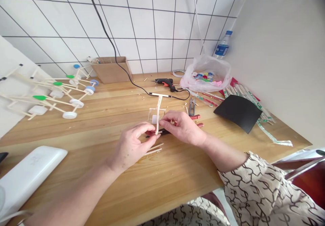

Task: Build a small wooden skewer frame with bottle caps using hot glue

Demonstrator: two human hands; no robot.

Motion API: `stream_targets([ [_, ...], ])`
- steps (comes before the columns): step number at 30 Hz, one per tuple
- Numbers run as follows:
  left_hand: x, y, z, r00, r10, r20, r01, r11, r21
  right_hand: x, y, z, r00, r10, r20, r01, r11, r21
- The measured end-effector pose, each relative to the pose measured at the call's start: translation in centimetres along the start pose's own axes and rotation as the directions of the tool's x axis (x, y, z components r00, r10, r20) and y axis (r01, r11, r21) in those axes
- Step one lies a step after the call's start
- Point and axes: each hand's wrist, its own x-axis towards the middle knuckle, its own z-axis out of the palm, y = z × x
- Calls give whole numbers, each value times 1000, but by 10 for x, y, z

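Both hands meet around a small frame of pale sticks point(157, 112) above the wooden table. My left hand point(134, 141) pinches its lower end between thumb and index finger. Close to that joint, on the right, my right hand point(181, 126) has thumb and index finger together at the upright stick. A crossbar with dark tips tops the frame, and a white cap point(154, 119) shows behind it. Loose pale sticks point(153, 151) lie just below my left hand. Under the hands is a dark tool with red handles point(195, 117), partly hidden by my right hand.
Stick models with caps point(69, 115) stand at the left, beside a cardboard box point(111, 71). A glue gun point(166, 82), snips point(192, 107), a bag of caps point(189, 78), a black sheet point(237, 112), a bottle point(222, 46) and a white device point(33, 175) surround the work area.
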Motion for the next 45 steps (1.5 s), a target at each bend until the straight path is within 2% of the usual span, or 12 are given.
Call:
stream_targets([
  [5, 1, 5, 1, 999, 2, 41, -1, 999, -37, -1, -6, -1, 996, 68, 54, -73, 992, 100],
  [12, 1, 7, 2, 996, -25, 83, 31, 997, -74, 0, -10, 1, 995, 76, 64, -82, 991, 107],
  [16, 5, 5, -4, 979, -126, 163, 132, 991, -30, 1, -12, 0, 992, 105, 74, -113, 988, 102],
  [21, 11, 0, -9, 935, -266, 236, 272, 962, 4, 1, -7, 0, 979, 174, 103, -181, 981, 64],
  [25, 11, -5, -6, 917, -298, 266, 303, 953, 23, 0, 0, 1, 981, 156, 114, -164, 984, 68],
  [28, 9, -9, -4, 931, -291, 219, 295, 955, 18, 0, 4, 1, 978, 165, 129, -177, 981, 81],
  [33, 13, -18, -7, 961, -274, -35, 274, 962, -12, 0, 4, 1, 975, 171, 140, -185, 979, 91],
  [35, 17, -21, -8, 967, -236, -96, 235, 972, -14, 0, 3, 1, 973, 178, 143, -193, 977, 92],
  [40, 27, -28, -5, 986, -137, -93, 138, 990, 4, 1, 2, 0, 967, 197, 162, -210, 975, 69],
  [45, 29, -31, 1, 989, -107, -107, 106, 994, -17, 2, -1, -1, 969, 192, 158, -199, 979, 29],
])
